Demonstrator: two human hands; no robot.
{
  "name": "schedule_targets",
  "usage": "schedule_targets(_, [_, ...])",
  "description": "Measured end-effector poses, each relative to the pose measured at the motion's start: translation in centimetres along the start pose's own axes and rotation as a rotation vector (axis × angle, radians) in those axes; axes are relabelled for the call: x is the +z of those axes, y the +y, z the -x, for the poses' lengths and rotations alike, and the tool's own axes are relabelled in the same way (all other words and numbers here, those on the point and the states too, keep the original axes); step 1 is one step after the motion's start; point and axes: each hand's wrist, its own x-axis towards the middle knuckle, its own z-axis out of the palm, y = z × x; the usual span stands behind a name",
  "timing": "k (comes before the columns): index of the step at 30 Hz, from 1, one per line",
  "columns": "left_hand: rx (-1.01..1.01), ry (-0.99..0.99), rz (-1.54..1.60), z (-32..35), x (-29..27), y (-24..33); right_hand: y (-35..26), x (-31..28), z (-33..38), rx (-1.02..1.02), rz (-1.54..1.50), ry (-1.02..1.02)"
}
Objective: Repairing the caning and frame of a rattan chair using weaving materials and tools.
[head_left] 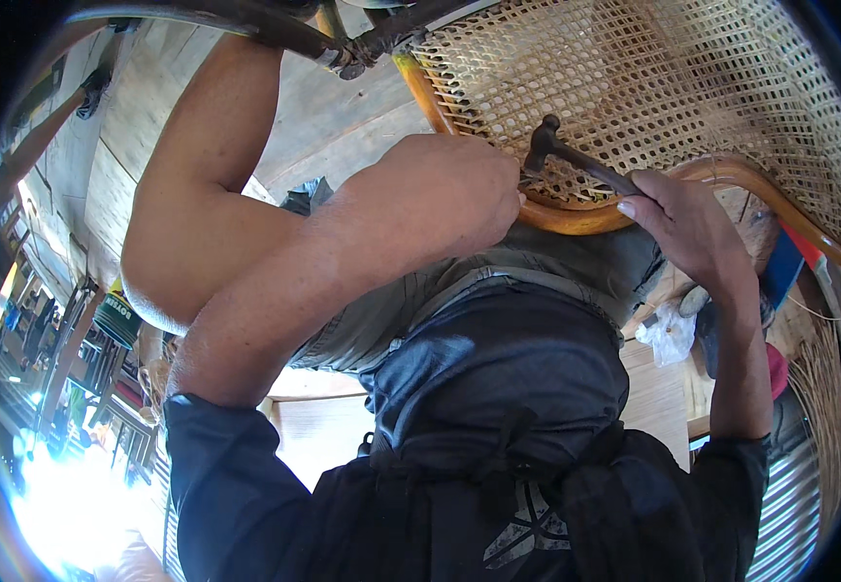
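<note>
At two o'clock, the right grip (689,225) wraps the hammer (587,166); at twelve, the left grip (461,186) is curled, contents hidden. Light taps would spare the woven cane (624,73).

A dark short-sleeved shirt (498,359) with a grey angular emblem (512,545) is worn with olive-grey shorts (367,320).
</note>
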Motion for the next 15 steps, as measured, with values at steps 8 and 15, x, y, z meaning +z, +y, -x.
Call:
schedule_targets(8, [0.123,0.451,-0.318,0.3,-2.2,-4.2,-1.0,1.8,3.5,-0.053,-0.050,0.208])
schedule_targets(15, [0.327,0.769,-0.897,3.8,-6.4,-2.8,-1.4,5.0,4.6,-0.068,0.000,0.342])
